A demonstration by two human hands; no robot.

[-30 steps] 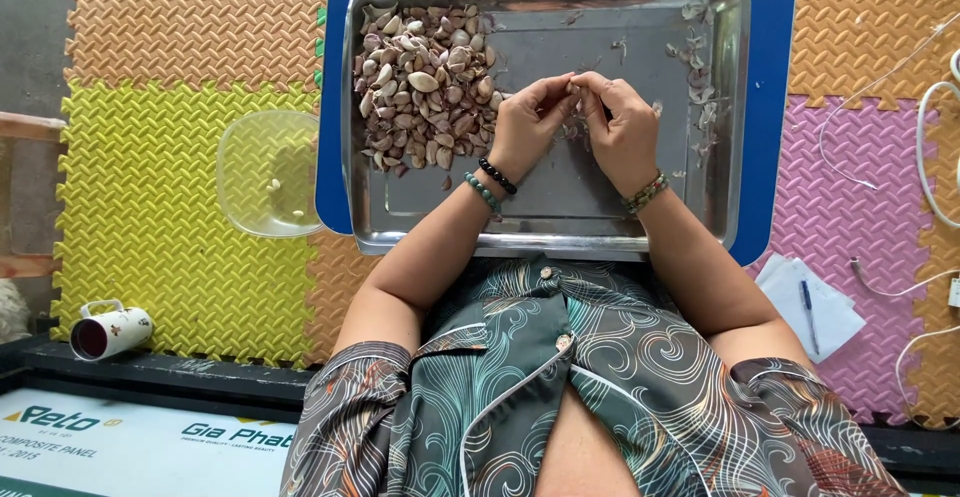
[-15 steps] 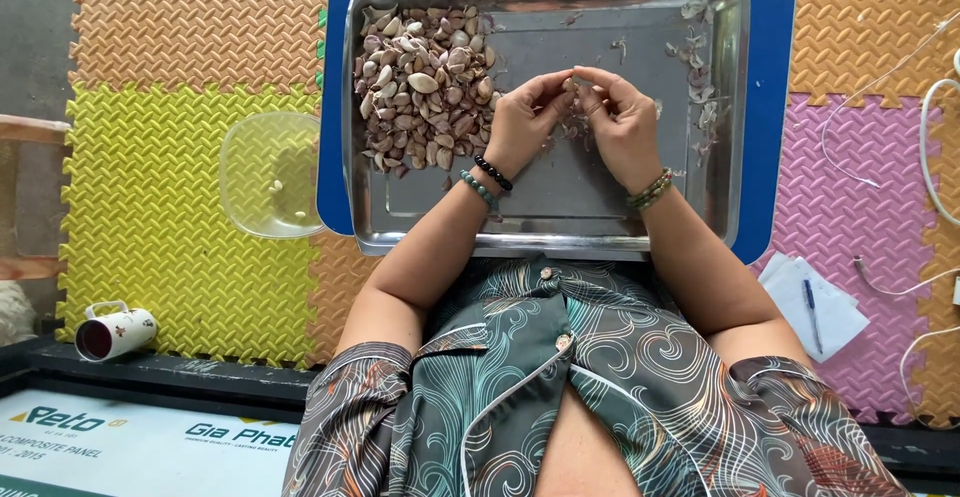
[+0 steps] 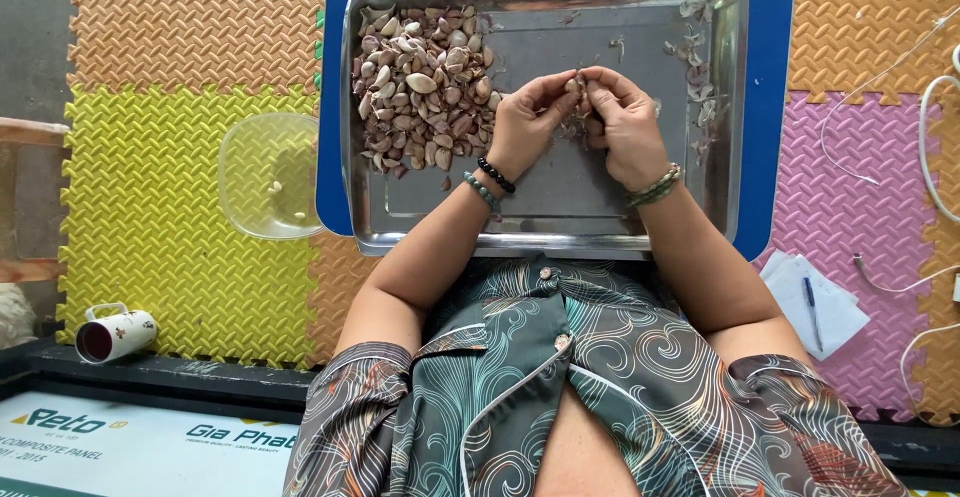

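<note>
Two hands are meeting over the middle of the steel tray (image 3: 545, 229), and that's pretty much where everything is going on. We're seeing the left hand (image 3: 528, 122) and the right hand (image 3: 625, 127) curling toward each other, fingertips pressed together around one small garlic clove (image 3: 577, 84). Both are pinching it between thumb and fingers, held just above the tray floor, slightly right of the big pile.

That pile of unpeeled garlic cloves (image 3: 420, 82) is filling the tray's far-left part, just beside the left hand. Loose papery skins (image 3: 700, 77) are lying scattered along the right side of the tray, near the right hand.

We're also noticing beaded bracelets on both wrists. The tray is sitting on a blue board (image 3: 768, 107), which is lying on coloured foam floor mats (image 3: 150, 207). A clear plastic bowl (image 3: 270, 177) is sitting to the left of the tray, touching the board's edge, with a few pale bits in it. A white mug (image 3: 115, 332) is lying tipped over, well apart at the lower left. On the right, a pen is resting on some paper (image 3: 815, 302), near white cables.
</note>
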